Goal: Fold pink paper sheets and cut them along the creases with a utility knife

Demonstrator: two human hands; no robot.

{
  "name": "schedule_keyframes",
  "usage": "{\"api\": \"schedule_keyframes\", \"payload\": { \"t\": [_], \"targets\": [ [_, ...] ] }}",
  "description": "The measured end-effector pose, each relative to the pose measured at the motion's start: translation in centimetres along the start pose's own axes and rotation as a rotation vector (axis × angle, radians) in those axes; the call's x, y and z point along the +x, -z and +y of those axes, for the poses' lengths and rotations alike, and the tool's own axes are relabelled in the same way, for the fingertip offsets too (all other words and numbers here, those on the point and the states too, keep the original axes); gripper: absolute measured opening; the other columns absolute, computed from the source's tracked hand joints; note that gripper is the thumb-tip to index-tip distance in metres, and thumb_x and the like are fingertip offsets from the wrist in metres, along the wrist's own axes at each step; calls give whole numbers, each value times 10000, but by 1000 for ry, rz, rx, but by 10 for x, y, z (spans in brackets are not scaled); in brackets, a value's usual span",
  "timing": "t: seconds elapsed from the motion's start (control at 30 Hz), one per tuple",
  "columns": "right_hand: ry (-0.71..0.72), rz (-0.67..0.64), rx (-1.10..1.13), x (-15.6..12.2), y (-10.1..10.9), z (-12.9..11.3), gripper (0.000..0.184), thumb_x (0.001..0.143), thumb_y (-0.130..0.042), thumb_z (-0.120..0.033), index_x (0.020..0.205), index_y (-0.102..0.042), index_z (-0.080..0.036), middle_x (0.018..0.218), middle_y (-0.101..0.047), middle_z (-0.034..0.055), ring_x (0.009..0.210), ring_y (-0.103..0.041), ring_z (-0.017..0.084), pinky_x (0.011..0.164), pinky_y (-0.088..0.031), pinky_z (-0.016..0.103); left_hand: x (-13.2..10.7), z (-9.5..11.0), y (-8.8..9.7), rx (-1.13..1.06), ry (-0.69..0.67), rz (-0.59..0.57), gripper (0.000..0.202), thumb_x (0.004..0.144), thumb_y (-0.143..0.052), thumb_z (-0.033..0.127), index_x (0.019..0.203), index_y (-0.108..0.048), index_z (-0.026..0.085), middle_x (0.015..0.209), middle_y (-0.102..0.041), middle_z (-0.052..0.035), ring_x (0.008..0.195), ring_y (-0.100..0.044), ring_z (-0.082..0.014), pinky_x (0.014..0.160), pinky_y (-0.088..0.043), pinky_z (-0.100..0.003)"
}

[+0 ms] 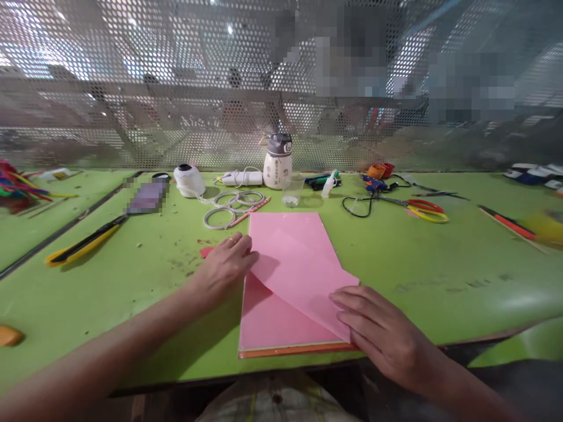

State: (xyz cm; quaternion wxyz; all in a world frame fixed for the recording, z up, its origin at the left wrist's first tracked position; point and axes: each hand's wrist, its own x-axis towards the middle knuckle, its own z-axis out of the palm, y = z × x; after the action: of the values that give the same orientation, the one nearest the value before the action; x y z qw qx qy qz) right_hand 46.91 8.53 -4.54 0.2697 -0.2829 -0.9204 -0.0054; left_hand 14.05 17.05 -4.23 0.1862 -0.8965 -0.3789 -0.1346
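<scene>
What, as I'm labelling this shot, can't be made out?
Head view:
- Lower paper: partly hidden by the lifted sheet.
- Sheet's left end: partly covered by the left hand.
- Bottle: lettering too small to read.
- Purple thing: pixelated.
- Orange thing: cut off by left edge.
- Yellow thing: blurred, cut off by right edge.
- Background: obscured by mesh.

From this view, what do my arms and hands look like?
Your left hand is gloveless, with a thin gold-coloured ring; your right hand is gloveless, with no ring visible. No sleeve or bracelet shows on the left forearm or right forearm.
</scene>
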Motion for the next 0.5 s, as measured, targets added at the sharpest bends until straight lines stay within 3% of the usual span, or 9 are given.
{"api": "schedule_keyframes", "payload": {
  "t": [0.13,0.2,0.27,0.4,0.5],
  "targets": [
    [35,-9,-34,11,-4,-8,223,914,-477,-26,1025,-651,-109,1135,-702,173,1101,-626,271,953,-548,458,5,6,14,-14,-10,-34,402,836,-446,-58,1139,-655,105,1160,-562,-190,1102,-521,-336,847,-523,-488],
    [29,-8,-57,15,-7,-12,234,906,-464,-16,1012,-653,-105,1099,-711,171,1055,-643,267,933,-551,452,1,22,26,-69,-48,-47,520,823,-457,-59,1291,-579,131,1353,-504,-205,1270,-453,-376,950,-493,-555],
    [27,-21,-77,18,-11,-17,235,910,-458,-21,1010,-657,-95,1065,-716,173,1008,-656,263,897,-558,436,-5,45,37,-179,-89,-60,550,833,-482,-31,1356,-516,134,1381,-504,-192,1270,-466,-358,972,-496,-541],
    [46,-76,-103,26,-18,-29,267,924,-416,-41,992,-669,-90,994,-715,170,939,-657,262,834,-566,425,-14,86,41,-409,-103,-48,221,940,-502,115,1147,-578,131,1090,-630,-132,1013,-590,-275,853,-558,-445],
    [91,-95,-111,32,-21,-37,269,904,-417,-32,965,-672,-89,976,-711,170,947,-650,277,844,-564,449,-18,93,35,-458,-102,19,135,963,-455,112,944,-580,160,970,-634,-110,936,-609,-245,803,-575,-402]
  ]
}}
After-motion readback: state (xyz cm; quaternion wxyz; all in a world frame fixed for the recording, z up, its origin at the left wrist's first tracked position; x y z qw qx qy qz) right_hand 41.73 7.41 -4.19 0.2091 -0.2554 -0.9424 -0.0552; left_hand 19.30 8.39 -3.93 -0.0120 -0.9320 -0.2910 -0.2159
